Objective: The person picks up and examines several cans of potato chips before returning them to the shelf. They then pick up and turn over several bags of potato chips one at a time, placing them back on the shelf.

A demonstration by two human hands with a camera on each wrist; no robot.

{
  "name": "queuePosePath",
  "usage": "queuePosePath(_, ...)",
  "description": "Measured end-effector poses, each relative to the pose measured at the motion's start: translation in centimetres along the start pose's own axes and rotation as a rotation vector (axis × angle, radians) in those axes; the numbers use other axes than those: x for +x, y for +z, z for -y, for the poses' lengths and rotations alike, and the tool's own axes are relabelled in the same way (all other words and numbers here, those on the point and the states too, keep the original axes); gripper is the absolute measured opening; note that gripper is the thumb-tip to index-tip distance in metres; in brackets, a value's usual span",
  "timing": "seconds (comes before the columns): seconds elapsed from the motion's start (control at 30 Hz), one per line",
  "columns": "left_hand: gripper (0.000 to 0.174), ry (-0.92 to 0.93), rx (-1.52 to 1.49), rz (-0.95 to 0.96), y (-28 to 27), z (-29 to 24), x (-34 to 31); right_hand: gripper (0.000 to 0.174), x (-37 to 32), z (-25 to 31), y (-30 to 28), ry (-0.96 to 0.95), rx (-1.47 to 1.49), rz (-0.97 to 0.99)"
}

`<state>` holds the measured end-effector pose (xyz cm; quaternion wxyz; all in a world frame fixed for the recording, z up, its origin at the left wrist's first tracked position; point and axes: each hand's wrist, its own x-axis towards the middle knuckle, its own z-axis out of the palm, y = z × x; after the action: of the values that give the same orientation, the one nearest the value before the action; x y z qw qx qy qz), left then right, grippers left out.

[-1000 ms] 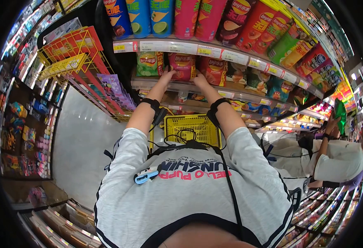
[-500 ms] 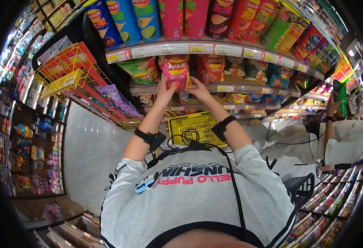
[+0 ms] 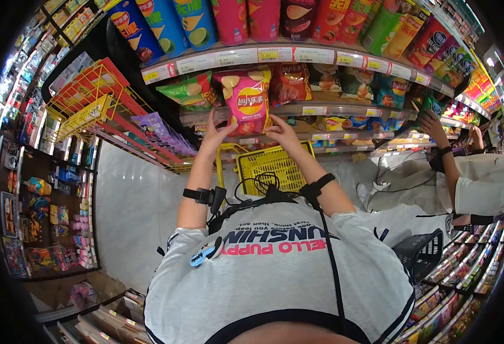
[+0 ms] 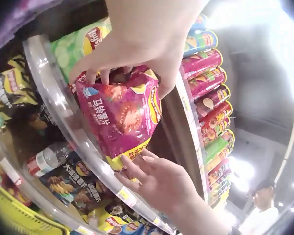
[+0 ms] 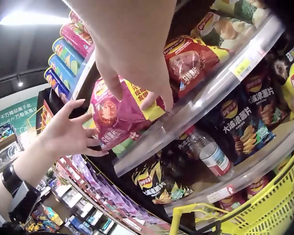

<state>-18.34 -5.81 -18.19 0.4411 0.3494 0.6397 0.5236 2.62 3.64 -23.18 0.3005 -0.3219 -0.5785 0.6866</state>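
A pink bag of Lay's potato chips (image 3: 246, 103) is held between both hands in front of a shelf, its printed face turned up toward the head camera. My left hand (image 3: 216, 137) grips its left side, thumb on the front, fingers at the edge. On the opposite lower corner, my right hand (image 3: 283, 135) pinches the bag. In the left wrist view a tomato picture shows on the pink bag (image 4: 120, 115). A green chip bag (image 3: 190, 92) lies left of it, and a red chip bag (image 3: 291, 83) stands to its right.
Chip canisters (image 3: 229, 23) line the shelf above. A yellow shopping basket (image 3: 275, 166) is below my hands. On the left stands a yellow wire rack (image 3: 91, 103). Another person (image 3: 478, 178) reaches toward the shelves at right, near a dark basket (image 3: 421, 255).
Both hands have drawn the pink chip bag out from the shelf toward me, and its face has tipped upward. The other person's arm has moved left toward the shelf.
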Motion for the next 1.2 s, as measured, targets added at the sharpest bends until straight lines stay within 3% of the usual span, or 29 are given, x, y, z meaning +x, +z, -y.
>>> queuePosePath(0.17,0.095,-0.07,-0.061,0.245,-0.2,2.5,-0.1,0.06,-1.6,-2.6,-0.4,0.022,0.028,0.023)
queuePosePath(0.2,0.087,-0.102,-0.023,0.224,0.3,1.3,-1.2,0.059,-1.5,-2.7,-0.4,0.005,0.013,0.027)
queuePosePath(0.3,0.072,0.076,0.093,0.215,0.5,2.5,-1.6,0.056,-2.4,-3.2,0.0,0.021,0.032,0.06)
queuePosePath(0.33,0.056,-0.111,0.112,0.311,0.3,1.5,-2.1,0.055,-2.7,-3.0,0.2,0.006,-0.018,0.067)
queuePosePath(0.43,0.051,-0.147,0.095,0.352,-0.8,3.4,-2.0,0.054,-2.8,-3.5,0.8,-0.002,-0.019,0.108)
queuePosePath(0.57,0.047,0.003,-0.187,0.104,-3.0,6.1,-1.8,0.061,-2.6,-1.3,2.7,-0.036,0.059,0.285)
queuePosePath(0.6,0.046,-0.104,-0.327,0.095,-3.4,5.4,-2.4,0.064,-2.9,0.5,3.4,-0.073,0.044,0.312)
queuePosePath(0.73,0.048,-0.139,-0.377,-0.051,-5.5,5.5,-2.0,0.063,-2.8,0.9,4.4,-0.099,0.093,0.334)
queuePosePath(0.83,0.048,-0.042,-0.484,-0.068,-6.6,5.0,-0.8,0.063,-3.0,0.0,3.2,-0.139,0.031,0.264)
queuePosePath(0.87,0.046,-0.112,-0.535,-0.071,-7.1,4.4,-0.2,0.061,-2.3,-1.6,2.1,-0.171,0.011,0.256)
queuePosePath(0.97,0.046,-0.067,-0.539,-0.144,-6.9,1.3,0.4,0.058,-3.2,-0.4,0.1,-0.109,-0.113,0.143)
queuePosePath(1.1,0.048,-0.061,-0.512,-0.137,-6.3,0.2,1.2,0.055,-3.2,-1.2,-2.6,-0.205,-0.451,-0.075)
queuePosePath(1.2,0.048,-0.062,-0.554,-0.146,-6.1,2.2,1.7,0.054,-2.4,-2.1,-4.4,-0.129,-0.373,-0.111)
